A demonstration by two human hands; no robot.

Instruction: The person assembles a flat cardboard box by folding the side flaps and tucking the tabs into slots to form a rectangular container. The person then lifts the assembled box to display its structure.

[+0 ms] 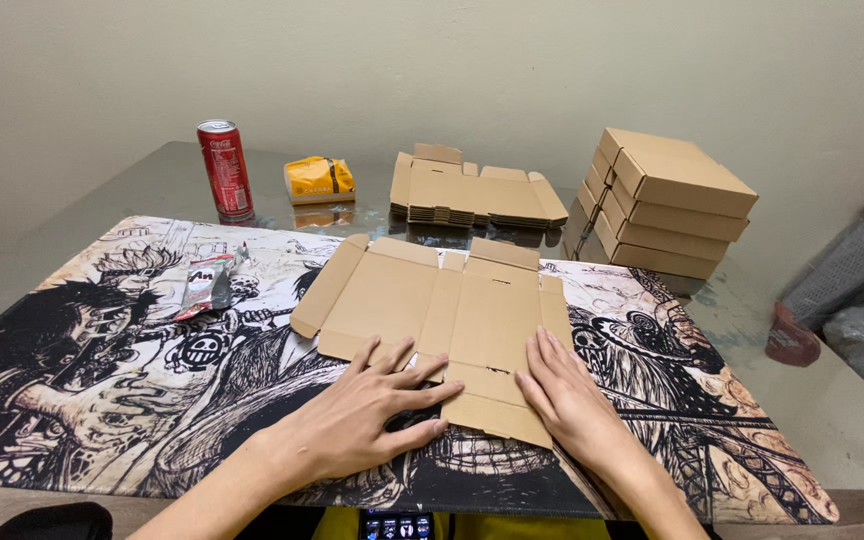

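Tan cardboard blank (452, 310); red can (225, 168); black-and-white mat (102, 370)

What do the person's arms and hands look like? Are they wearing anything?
Both arms are bare, with no sleeves showing. The left hand and right hand have no gloves, and I can see no rings, watch or bracelet. The fingernails look short and unpainted.

Item, centre of my frame: unfolded box blank (442, 310) flat on the desk mat (102, 400), my left hand (367, 410) and right hand (567, 395) on its near edge. Behind it: stack of flat blanks (472, 195). Upper right: stacked folded boxes (667, 200). Upper left: can (225, 170), packet (319, 180) right of it; wrapper (207, 285) on mat, left
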